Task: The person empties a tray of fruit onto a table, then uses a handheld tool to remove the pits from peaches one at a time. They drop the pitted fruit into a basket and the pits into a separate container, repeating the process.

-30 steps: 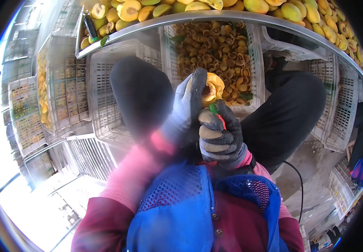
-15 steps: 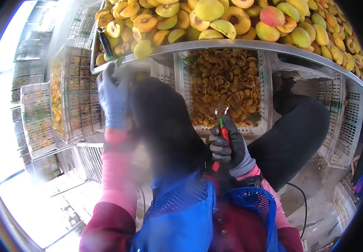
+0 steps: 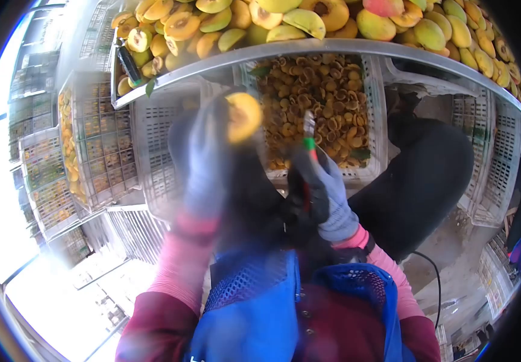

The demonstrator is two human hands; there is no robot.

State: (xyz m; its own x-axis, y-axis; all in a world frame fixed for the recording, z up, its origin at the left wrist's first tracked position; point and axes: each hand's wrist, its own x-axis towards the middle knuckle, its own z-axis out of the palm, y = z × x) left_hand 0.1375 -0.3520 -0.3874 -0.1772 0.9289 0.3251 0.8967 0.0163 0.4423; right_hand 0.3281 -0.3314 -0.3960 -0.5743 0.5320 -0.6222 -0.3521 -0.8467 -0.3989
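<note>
In the head view, my left hand (image 3: 206,157), in a grey-blue glove blurred by motion, holds a halved peach (image 3: 244,117) over my left knee. Its orange cut face shows. My right hand (image 3: 327,196), in a grey and black glove, is wrapped around a pitting tool (image 3: 310,143) with a red and green handle. The tool's metal tip points away from me, over a crate (image 3: 380,120) of small orange-brown scooped pieces (image 3: 327,96). The hands are apart. A metal-edged tray (image 3: 224,62) heaped with halved peaches (image 3: 305,24) lies beyond them.
A black-handled tool with a green end (image 3: 129,65) rests in the tray's left corner. Fruit-filled mesh crates (image 3: 106,133) stand at the left, white plastic crates (image 3: 489,157) at the right. A black cable (image 3: 436,283) hangs at the lower right.
My left hand has come from the tray's left corner back toward me and rightward, now with a peach half. My right hand has turned, tilting the tool's tip farther away from me.
</note>
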